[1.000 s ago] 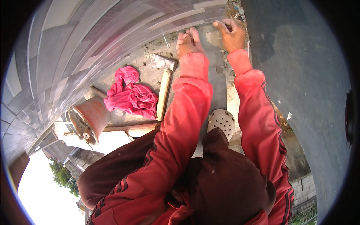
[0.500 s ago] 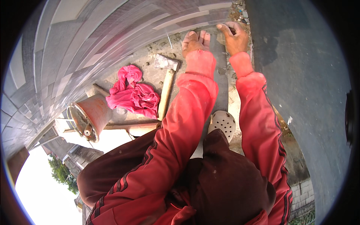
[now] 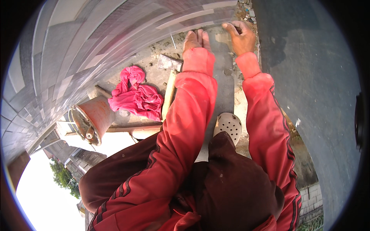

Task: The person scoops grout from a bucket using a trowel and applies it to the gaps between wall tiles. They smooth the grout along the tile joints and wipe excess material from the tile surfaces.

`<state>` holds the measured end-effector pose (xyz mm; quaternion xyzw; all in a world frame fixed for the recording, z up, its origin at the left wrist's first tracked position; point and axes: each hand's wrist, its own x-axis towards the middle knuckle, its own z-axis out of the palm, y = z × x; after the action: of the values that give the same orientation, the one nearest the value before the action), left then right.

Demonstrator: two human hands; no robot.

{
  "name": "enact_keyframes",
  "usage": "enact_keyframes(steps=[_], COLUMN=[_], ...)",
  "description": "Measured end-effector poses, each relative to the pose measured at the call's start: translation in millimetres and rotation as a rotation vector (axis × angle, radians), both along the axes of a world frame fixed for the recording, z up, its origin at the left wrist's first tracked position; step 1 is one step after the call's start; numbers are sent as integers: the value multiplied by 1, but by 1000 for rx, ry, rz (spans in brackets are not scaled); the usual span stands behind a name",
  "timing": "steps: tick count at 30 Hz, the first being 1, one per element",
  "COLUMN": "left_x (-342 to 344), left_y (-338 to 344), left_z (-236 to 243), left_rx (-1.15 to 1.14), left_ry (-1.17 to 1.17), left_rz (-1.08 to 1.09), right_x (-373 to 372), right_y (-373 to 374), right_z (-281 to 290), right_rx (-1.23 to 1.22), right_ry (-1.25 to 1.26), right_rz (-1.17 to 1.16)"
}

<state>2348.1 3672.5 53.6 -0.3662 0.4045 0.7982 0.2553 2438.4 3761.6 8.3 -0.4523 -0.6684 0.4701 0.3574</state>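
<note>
At the foot of the tiled wall (image 3: 154, 29), my left hand (image 3: 196, 40) has its fingers stretched out toward the lowest tiles, holding nothing that I can see. Just to its right, my right hand (image 3: 243, 40) is curled by the end of the wall, thumb toward the tiles; whatever lies between its fingers is hidden. A hatchet (image 3: 169, 62) with a wooden handle lies left of my left forearm, partly covered by the sleeve. A thin metal nail (image 3: 173, 41) stands slanted close to the tiles.
A bunched pink cloth (image 3: 144, 98) lies left of the hatchet. Beyond it, a dirty bucket (image 3: 98, 115) is tipped, a tool handle showing in its mouth. My shoe (image 3: 228, 125) rests on the ledge. A dark grey surface (image 3: 308, 77) borders the right side.
My left hand has shifted slightly left and turned, its fingers now straighter along the tiles. The left sleeve covers more of the hatchet. My right hand has barely moved.
</note>
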Motion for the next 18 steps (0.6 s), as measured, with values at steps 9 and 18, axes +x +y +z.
enact_keyframes(steps=[9, 18], left_x=[-5, -9], left_y=[-11, -7], left_z=[6, 15], left_rx=[-111, -126], left_ry=[2, -73], left_rz=[-173, -186], right_x=[-1, 2], right_y=[0, 3], right_z=[5, 8], right_rx=[-1, -9], right_ry=[-33, -39], right_rz=[24, 45])
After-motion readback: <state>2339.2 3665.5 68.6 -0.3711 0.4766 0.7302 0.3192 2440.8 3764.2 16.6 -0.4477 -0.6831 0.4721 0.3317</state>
